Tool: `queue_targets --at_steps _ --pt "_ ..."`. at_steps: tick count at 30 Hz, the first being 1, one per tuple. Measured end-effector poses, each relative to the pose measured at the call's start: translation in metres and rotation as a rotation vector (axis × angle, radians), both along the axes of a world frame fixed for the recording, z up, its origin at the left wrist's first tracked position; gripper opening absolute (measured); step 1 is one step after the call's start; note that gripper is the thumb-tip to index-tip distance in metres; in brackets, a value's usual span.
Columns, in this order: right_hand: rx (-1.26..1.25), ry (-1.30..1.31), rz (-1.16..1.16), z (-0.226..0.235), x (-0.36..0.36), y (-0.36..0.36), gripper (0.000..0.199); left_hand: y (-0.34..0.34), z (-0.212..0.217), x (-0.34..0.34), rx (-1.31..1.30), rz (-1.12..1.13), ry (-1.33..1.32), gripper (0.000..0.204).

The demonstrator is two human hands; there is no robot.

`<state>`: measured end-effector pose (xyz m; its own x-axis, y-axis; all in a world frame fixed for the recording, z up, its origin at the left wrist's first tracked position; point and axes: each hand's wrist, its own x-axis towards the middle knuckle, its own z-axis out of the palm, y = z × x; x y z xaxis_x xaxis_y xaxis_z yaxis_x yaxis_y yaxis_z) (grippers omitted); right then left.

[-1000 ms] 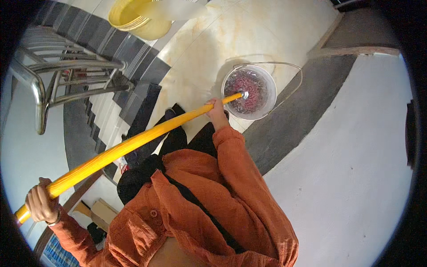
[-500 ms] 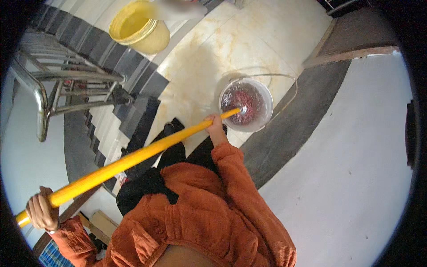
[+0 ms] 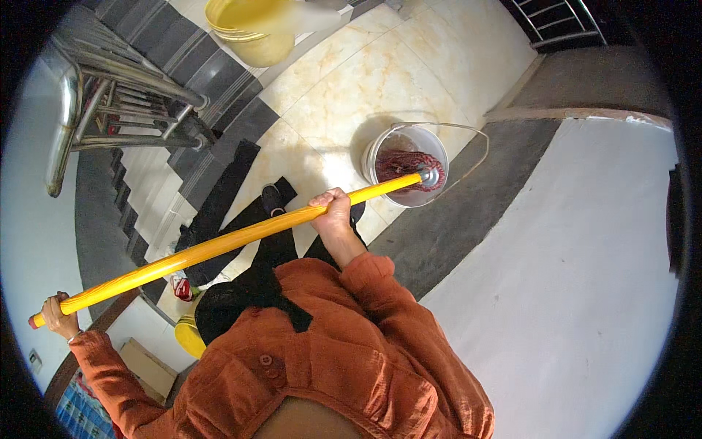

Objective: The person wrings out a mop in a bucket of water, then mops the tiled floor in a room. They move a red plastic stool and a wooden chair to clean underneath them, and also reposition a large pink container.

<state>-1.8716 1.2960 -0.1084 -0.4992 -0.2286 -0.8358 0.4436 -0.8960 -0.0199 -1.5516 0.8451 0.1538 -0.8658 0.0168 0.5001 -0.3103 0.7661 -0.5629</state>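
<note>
A long yellow mop handle (image 3: 197,256) slants across my front. My left hand (image 3: 60,316) is closed around it just below its red-tipped top end, at the far left. Further down, my right hand (image 3: 333,211) also grips the handle, fingers wrapped over it. The handle runs to a silvery metal collar, and the dark red string mop head (image 3: 404,162) spreads inside a white bucket (image 3: 371,155). The collar lies close to the bucket's right rim. Much of the bucket's inside is hidden by the strands. Its wire bail (image 3: 479,135) hangs out to the right.
A yellow bucket (image 3: 263,50) stands beyond, near striped grey steps (image 3: 208,69). Metal stair railing (image 3: 69,110) rises at left. A white wall (image 3: 541,293) with a dark base band (image 3: 468,212) borders the right. A metal rack (image 3: 559,18) stands at far right; another yellow object (image 3: 189,336) lies behind me.
The mop has tilted and come up; its strands, sunk in swirling water before, now show bunched in the bucket. The collar moved right toward the rim. My right hand shifted left.
</note>
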Motion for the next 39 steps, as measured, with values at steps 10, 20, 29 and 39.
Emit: queue_targets --at_steps 10,20,29,39 --pt "0.088 0.16 0.059 0.098 0.061 -0.064 0.018 -0.152 -0.095 0.079 0.272 0.063 0.075 0.015" --pt "0.088 0.119 0.07 0.094 0.037 -0.054 0.019 -0.135 -0.082 0.077 0.265 0.058 0.05 0.012" --pt "0.052 0.022 0.015 -0.054 -0.052 0.013 0.019 0.034 -0.003 -0.051 0.04 -0.016 -0.068 0.013" --pt "-0.03 -0.015 0.04 -0.179 -0.129 0.114 0.021 0.257 0.05 -0.205 -0.18 -0.218 -0.157 0.017"
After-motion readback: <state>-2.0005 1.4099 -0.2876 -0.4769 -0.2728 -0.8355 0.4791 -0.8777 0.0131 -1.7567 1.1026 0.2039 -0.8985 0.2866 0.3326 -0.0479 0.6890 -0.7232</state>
